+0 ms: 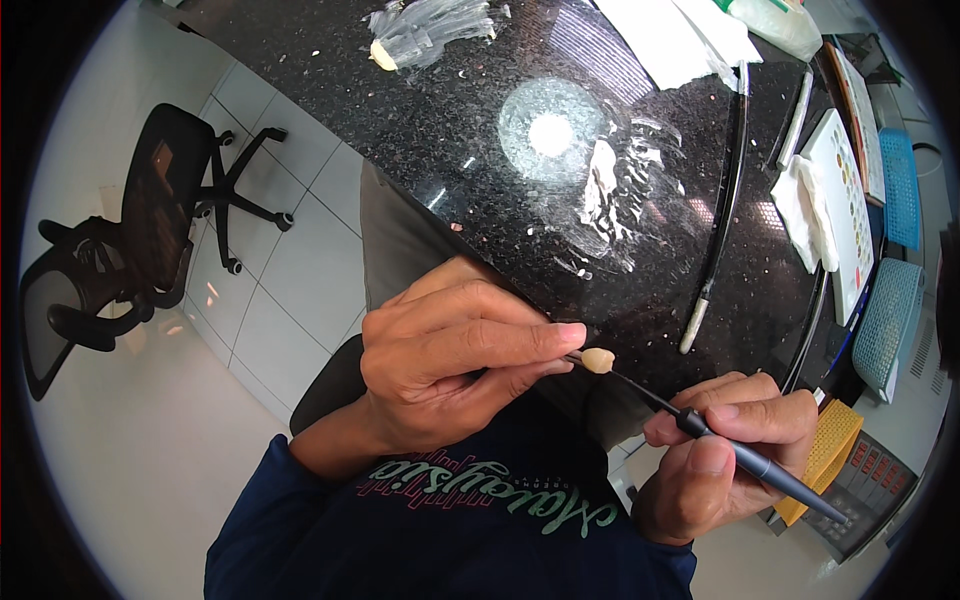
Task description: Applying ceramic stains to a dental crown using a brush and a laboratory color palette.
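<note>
My left hand [450, 350] is closed, thumb and forefinger pinching the end of a thin dark metal holder. On its tip sits a small cream-coloured tooth crown [598, 360]; the rest of the holder is hidden in my fingers. My right hand [740, 430] grips a fine brush [765, 467] with a blue-grey handle, pen-like. The brush's thin dark tip reaches left to the crown, at or very near its right side. Both hands are over my lap, just off the counter's near edge.
White paste [610, 200] is smeared on the black speckled counter [480, 200], with a cream lump [382, 55] further back. A black tube [725, 210] with a pale tip, a crumpled tissue [803, 212], blue baskets [882, 330] and a yellow basket [825, 455] lie right. An office chair [160, 210] stands left.
</note>
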Demonstrator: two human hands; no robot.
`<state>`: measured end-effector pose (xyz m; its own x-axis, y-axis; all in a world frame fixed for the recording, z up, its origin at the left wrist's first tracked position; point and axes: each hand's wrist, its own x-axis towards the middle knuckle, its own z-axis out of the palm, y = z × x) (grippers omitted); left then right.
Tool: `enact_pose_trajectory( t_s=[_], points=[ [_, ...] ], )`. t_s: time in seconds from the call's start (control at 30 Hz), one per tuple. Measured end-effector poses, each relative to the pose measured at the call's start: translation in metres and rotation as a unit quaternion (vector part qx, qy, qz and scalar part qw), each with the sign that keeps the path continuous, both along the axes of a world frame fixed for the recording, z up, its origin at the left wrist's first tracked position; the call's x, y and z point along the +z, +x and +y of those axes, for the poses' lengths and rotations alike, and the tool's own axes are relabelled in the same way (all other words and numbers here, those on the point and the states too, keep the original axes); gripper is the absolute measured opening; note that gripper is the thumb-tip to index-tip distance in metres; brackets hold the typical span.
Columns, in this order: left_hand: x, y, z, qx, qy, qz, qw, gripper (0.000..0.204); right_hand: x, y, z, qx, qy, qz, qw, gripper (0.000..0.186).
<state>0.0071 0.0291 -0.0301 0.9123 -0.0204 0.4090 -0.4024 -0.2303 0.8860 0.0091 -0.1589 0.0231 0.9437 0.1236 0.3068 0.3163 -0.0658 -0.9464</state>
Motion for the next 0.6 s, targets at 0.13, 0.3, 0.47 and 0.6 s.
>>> enact_pose_trajectory(
  t_s=[0.13,0.3,0.47,0.6],
  points=[
    [0.0018,0.0009,-0.0004,0.001,-0.002,0.006,1.0,0.025,-0.0006,-0.0005,-0.0002,0.003,0.01,0.003,1.0,0.024],
    [0.0005,-0.0004,0.0,0.003,0.001,0.003,1.0,0.017,-0.0003,0.0009,0.0002,0.011,0.015,-0.006,1.0,0.024],
    [0.002,0.0005,0.0,0.003,-0.001,0.006,1.0,0.025,-0.0013,0.0005,0.0008,0.007,0.019,-0.014,1.0,0.025],
    [0.0034,0.0017,0.0005,-0.002,0.007,0.005,1.0,0.025,-0.0005,0.001,0.0003,0.005,0.008,-0.01,1.0,0.025]
  ],
)
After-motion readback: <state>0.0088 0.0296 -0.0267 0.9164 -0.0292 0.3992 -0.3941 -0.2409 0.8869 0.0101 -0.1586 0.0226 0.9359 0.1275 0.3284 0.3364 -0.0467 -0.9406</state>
